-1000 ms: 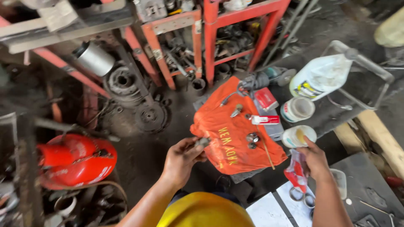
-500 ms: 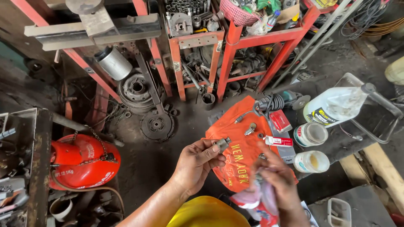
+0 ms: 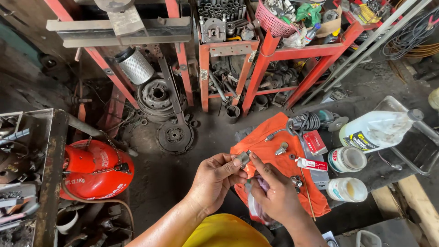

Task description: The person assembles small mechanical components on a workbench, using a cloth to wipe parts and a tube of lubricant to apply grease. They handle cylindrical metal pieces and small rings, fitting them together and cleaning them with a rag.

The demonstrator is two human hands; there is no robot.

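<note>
My left hand [image 3: 215, 180] pinches a small grey metal part [image 3: 243, 158] between thumb and fingers, just above the near edge of an orange cloth [image 3: 267, 151]. My right hand [image 3: 274, 194] clutches a crumpled plastic bag [image 3: 254, 206] with pink inside, and its forefinger stretches up to touch the metal part. On the cloth lie a bolt-like fitting [image 3: 281, 148], a few small nuts [image 3: 297, 182] and a thin rod [image 3: 310, 197].
A red gas cylinder [image 3: 96, 171] sits left. Red steel racks [image 3: 256, 77] with parts stand behind. Right of the cloth are an angle grinder [image 3: 315, 121], a small red box [image 3: 314, 142], a white jug [image 3: 375, 130] and two round tubs [image 3: 346, 188]. Clutch discs [image 3: 173, 136] lie on the floor.
My right hand has come in from the right with the plastic bag and now meets the left hand at the metal part. The view has tilted up toward the racks.
</note>
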